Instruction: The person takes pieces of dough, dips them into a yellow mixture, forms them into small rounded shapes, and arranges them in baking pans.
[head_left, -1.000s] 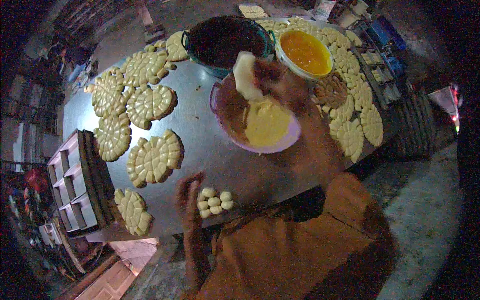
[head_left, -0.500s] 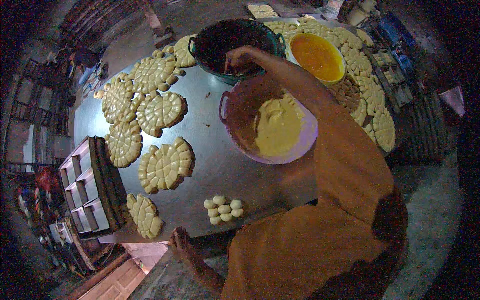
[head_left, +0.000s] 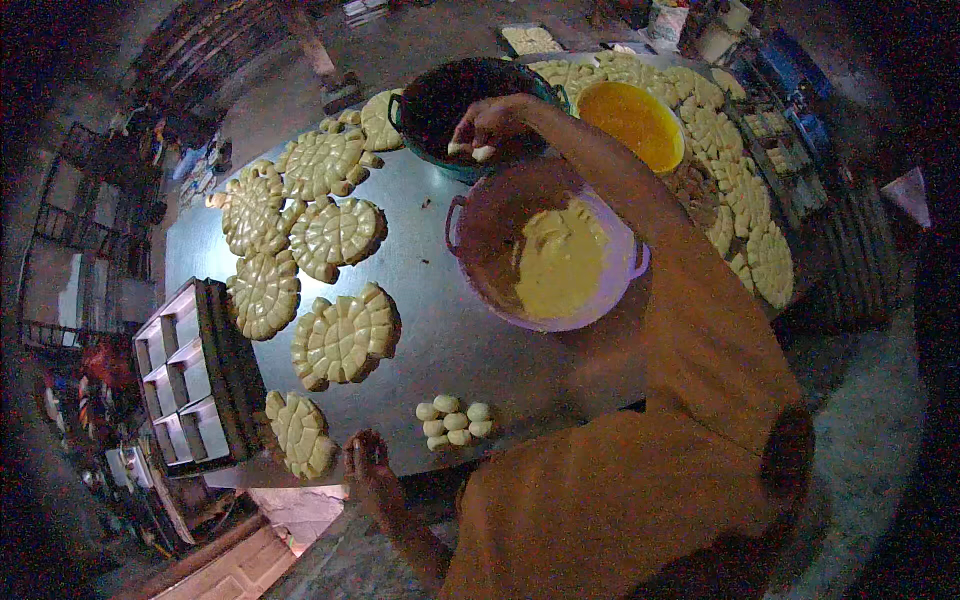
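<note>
The right hand (head_left: pixel 490 122) is hovering over the dark green tub (head_left: pixel 440 168), which is standing toward the far edge of the table (head_left: pixel 420 300). Its fingers are gathering together, clamping on small pale lumps (head_left: pixel 482 153) that are showing at the fingertips. The right arm, wearing an orange-brown sleeve (head_left: pixel 700 340), is reaching across the right side of the purple basin (head_left: pixel 492 222). This basin is sitting just on the near side of the tub and is holding pale yellow paste (head_left: pixel 562 265).

The left hand (head_left: pixel 372 462) is resting at the near edge of the table, its fingers loosely curling; whether they are gripping anything, I cannot tell. Just right of it, a tight cluster of dough balls (head_left: pixel 456 422) is lying near that same edge, and on its other side a small scored dough piece (head_left: pixel 300 436) is lying close to the near left corner. Beside that piece, a compartmented tray (head_left: pixel 232 360) is standing tilted.

Larger scored dough rounds (head_left: pixel 343 340) are spreading along the left edge. Toward the far right corner, a bowl (head_left: pixel 684 150) is holding orange liquid (head_left: pixel 625 122), and more shaped dough (head_left: pixel 770 262) is covering the table along the right edge.
</note>
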